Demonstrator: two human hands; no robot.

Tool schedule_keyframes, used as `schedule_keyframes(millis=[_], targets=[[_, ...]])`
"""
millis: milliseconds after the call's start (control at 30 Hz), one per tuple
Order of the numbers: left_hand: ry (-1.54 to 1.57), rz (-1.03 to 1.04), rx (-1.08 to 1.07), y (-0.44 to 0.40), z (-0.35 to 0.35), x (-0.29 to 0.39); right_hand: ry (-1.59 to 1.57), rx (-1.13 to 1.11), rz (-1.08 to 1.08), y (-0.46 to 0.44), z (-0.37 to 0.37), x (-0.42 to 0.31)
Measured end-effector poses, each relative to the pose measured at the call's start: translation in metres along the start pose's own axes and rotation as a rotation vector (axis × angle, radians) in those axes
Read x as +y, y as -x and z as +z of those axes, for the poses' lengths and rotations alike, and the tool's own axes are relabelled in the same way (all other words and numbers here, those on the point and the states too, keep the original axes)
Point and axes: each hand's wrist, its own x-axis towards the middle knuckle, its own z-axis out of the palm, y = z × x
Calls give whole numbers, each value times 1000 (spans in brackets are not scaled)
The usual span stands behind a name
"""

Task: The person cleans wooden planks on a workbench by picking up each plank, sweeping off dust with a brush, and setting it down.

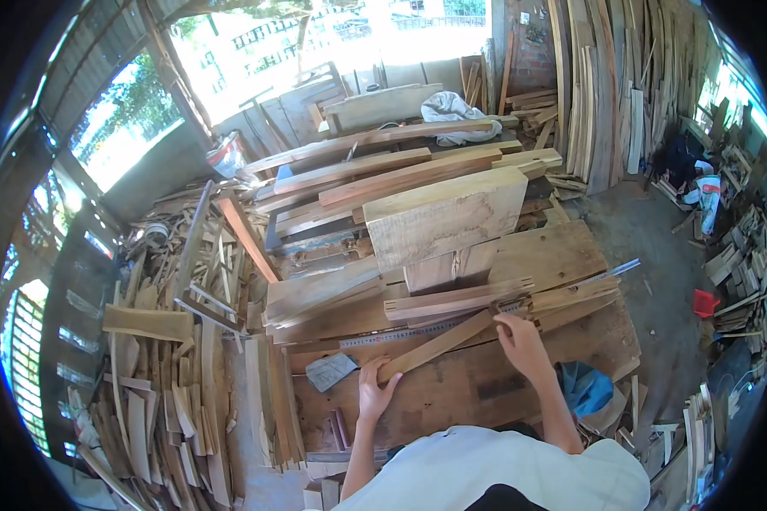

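At the left edge of the frame, one window (27, 358) with light slats stood beside a heap of rough, flat timber offcuts (170, 409), too many to count, at the lower left. Right of these, one crumpled grey cloth (331, 372) and two slim, reddish rods (343, 427) lay on the smooth, brown wooden bench top (452, 385). At lower centre, the left hand (375, 387) was partly closed, thumb apart from the fingers, gripping the near end of one wooden strip (439, 347). The strip, flat, narrow and pale, ran diagonally up to the right at the centre of the frame. One graduated rule (400, 334) lay behind it; one thick rectangular slab (447, 217) with visible grain stood on edge above. The right hand (520, 336) had its fingers curled at the strip's far end; whether it gripped anything could not be determined. One crumpled blue cloth (584, 387) lay at lower right, below numerous upright planks (614, 102) at upper right; one red object (705, 302) lay farther right.
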Motion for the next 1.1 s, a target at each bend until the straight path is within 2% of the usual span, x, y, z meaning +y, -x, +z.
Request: schedule_keyframes(millis=[67,133,233,400,500,567,667,733,833,967,1033,1100], targets=[[96,-118,16,3,1,1,18,-44,-23,4,11,2],[51,-76,24,3,0,0,43,-131,-18,3,13,-1],[13,-42,29,6,-2,-2,73,-147,-7,-2,6,-10],[10,-73,-4,8,-2,-10,-1,-95,-28,-2,-6,-9],[-76,-4,-24,5,-4,-5,-57,-84,-18,-2,-10,-12],[-13,8,103,3,-2,-3,-68,-87,-8,-2,-7,-14],[50,-31,90,1,-2,-1,-69,-42,-107,2,5,-16],[65,-40,76,1,-3,-3,-44,-161,-113,5,15,-21],[81,-51,66,1,-3,-5,-114,-220,-170,13,38,-35],[101,-58,56,1,-3,-6,-236,-317,-350,23,69,-58],[136,-71,54,2,-2,-9,-322,-425,-366,22,76,-71],[171,-87,52,5,0,-13,-391,-441,-356,23,90,-75]])
